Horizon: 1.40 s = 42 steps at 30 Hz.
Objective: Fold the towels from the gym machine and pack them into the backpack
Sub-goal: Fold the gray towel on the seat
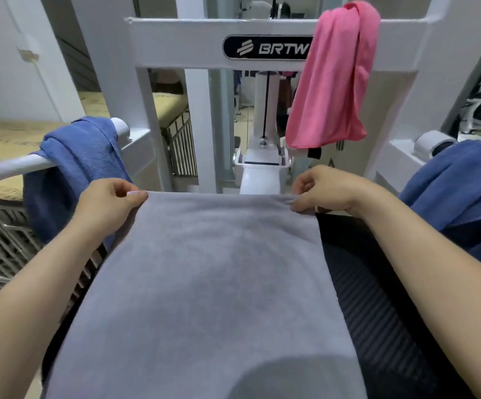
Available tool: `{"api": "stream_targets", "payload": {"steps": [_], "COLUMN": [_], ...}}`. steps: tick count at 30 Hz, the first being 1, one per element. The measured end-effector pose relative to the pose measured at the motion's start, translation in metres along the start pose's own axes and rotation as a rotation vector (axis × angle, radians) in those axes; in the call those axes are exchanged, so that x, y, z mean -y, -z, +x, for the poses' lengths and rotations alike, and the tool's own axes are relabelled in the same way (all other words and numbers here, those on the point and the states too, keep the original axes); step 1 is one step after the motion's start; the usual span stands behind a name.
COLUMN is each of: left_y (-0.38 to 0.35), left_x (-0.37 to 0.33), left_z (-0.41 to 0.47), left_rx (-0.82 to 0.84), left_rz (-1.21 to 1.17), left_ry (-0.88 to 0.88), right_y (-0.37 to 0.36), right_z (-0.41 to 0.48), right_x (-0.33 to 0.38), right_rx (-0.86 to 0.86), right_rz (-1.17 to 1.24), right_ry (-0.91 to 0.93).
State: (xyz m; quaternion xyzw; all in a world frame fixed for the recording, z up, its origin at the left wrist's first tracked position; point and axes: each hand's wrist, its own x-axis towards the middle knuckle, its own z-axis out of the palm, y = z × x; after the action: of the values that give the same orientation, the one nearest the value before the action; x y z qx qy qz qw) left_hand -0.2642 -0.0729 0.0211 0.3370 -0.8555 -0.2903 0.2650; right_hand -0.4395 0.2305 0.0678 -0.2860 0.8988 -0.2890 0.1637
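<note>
Grey towel (204,283), near edge cut off

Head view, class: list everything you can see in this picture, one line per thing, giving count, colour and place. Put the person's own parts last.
grey towel: one, grey, spread flat in the middle foreground, over the black ribbed surface
pink towel: one, pink, hanging from the gym machine's top crossbar, right of the logo
left blue towel: one, blue, draped over the white bar at left
right blue towel: one, blue, bunched at the right edge
gym machine: one, white, straight ahead
black ribbed surface: one, black, under the grey towel
metal grille: one, silver, lower left
backpack: none in view
hands: two, left and right, each pinching a far corner of the grey towel
</note>
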Motion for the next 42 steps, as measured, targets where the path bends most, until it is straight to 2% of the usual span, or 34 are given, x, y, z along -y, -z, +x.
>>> {"api": "stream_targets", "payload": {"steps": [4, 6, 8, 11, 14, 17, 20, 23, 27, 29, 33, 36, 38, 40, 42], "left_y": [-0.013, -0.017, -0.019, -0.020, -0.011, 0.007, 0.031, 0.057, 0.075, 0.077, 0.084, 0.086, 0.087, 0.089, 0.094], "left_x": [-0.001, 0.000, 0.003, 0.007, 0.004, 0.003, -0.002, -0.005, 0.017, 0.030, 0.047, 0.057, 0.060, 0.062, 0.064], "left_z": [0.010, 0.012, 0.014, 0.017, 0.013, 0.003, -0.018, -0.060, -0.123, -0.148, -0.181, -0.193, -0.198, -0.203, -0.207], "left_rx": [-0.118, -0.148, -0.160, -0.101, 0.037, 0.100, -0.008, -0.121, 0.049, 0.126, 0.213, 0.232, 0.215, 0.204, 0.209], "left_rz": [-0.044, -0.055, -0.059, -0.082, -0.144, -0.376, -0.481, -0.550, -0.674, -0.688, -0.627, -0.575, -0.489, -0.305, -0.121], "left_ry": [0.001, 0.006, 0.020, 0.043, 0.098, 0.065, -0.089, -0.201, -0.215, -0.196, -0.172, -0.151, -0.163, -0.288, -0.463], "right_y": [-0.005, -0.012, -0.012, -0.001, 0.005, 0.000, -0.007, -0.013, -0.033, -0.048, -0.079, -0.090, -0.094, -0.095, -0.090], "right_z": [0.023, 0.029, 0.035, 0.036, 0.032, 0.015, -0.018, -0.068, -0.133, -0.156, -0.188, -0.202, -0.209, -0.216, -0.224], "right_x": [0.001, 0.002, -0.003, -0.015, -0.022, -0.011, 0.006, 0.010, -0.003, -0.010, -0.026, -0.041, -0.046, -0.043, -0.034], "right_rx": [-0.253, -0.285, -0.154, 0.050, 0.095, -0.079, -0.254, -0.266, -0.249, -0.310, -0.437, -0.576, -0.600, -0.548, -0.462], "right_rz": [0.059, -0.017, 0.006, 0.229, 0.529, 0.619, 0.713, 0.829, 0.908, 0.800, 0.344, -0.034, -0.236, -0.395, -0.455], "right_ry": [0.061, 0.049, -0.027, -0.171, -0.214, -0.126, 0.038, 0.113, 0.171, 0.161, 0.204, 0.359, 0.445, 0.456, 0.382]}}
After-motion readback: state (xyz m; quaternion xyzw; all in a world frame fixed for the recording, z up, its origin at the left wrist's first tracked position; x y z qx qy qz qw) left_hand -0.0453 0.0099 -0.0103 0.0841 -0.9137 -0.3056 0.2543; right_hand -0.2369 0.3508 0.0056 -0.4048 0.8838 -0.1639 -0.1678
